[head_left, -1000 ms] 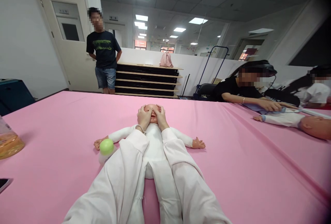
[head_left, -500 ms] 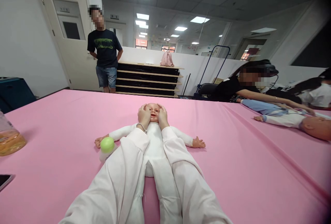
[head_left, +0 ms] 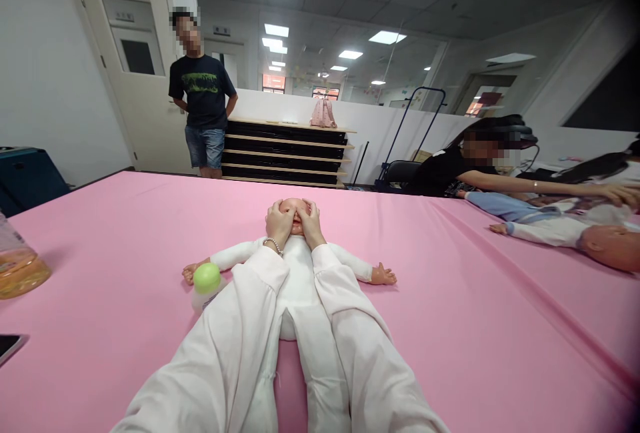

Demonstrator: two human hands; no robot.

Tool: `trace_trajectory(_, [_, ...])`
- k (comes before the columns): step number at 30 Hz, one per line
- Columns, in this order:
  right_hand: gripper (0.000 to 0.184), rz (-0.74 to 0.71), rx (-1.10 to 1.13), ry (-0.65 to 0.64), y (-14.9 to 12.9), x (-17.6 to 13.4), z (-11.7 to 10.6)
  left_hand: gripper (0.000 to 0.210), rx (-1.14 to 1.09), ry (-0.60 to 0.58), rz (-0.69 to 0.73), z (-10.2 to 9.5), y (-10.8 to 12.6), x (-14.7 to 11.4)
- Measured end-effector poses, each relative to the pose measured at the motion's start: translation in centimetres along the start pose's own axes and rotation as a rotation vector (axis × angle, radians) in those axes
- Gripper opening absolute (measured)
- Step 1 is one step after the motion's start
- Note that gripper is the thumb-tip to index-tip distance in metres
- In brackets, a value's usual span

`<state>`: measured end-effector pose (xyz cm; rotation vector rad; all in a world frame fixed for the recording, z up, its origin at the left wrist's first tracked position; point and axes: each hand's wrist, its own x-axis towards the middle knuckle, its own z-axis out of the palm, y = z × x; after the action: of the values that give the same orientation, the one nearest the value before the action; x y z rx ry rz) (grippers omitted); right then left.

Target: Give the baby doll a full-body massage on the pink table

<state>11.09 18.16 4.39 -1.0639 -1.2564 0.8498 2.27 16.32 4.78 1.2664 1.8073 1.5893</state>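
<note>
Doll with white fabric body and bare tan head (head_left: pixel 299 279) is lying face up, arms spread, on a pink-covered table (head_left: pixel 460 333). Left hand (head_left: pixel 280 221), wearing a pale beaded bracelet (head_left: pixel 273 243), and right hand (head_left: pixel 309 223) are gripping the doll's head between them, fingers curving around its sides, thumbs lying over the face. Small bottle with rounded lime-green cap (head_left: pixel 207 279) is standing just beside the white left sleeve (head_left: pixel 215 346). At right, a person in a black top (head_left: pixel 440 171) is reaching across a second doll in blue-and-white clothing (head_left: pixel 543 227).
</note>
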Motion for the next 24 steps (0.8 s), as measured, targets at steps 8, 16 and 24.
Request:
trace_trajectory(8, [0.028,-0.023,0.015,0.045,0.8,1.0,0.3,0.037,-0.070,0.013,-0.043,0.2,0.1,0.2])
trace_trajectory(16, [0.039,-0.006,0.013,0.078,0.9,1.2,0.2,0.040,-0.101,0.027,-0.078,0.2,0.4,0.1])
trace_trajectory(24, [0.036,-0.051,-0.012,0.012,0.4,0.3,0.0,0.040,-0.019,0.022,0.004,0.1,-0.1,-0.1])
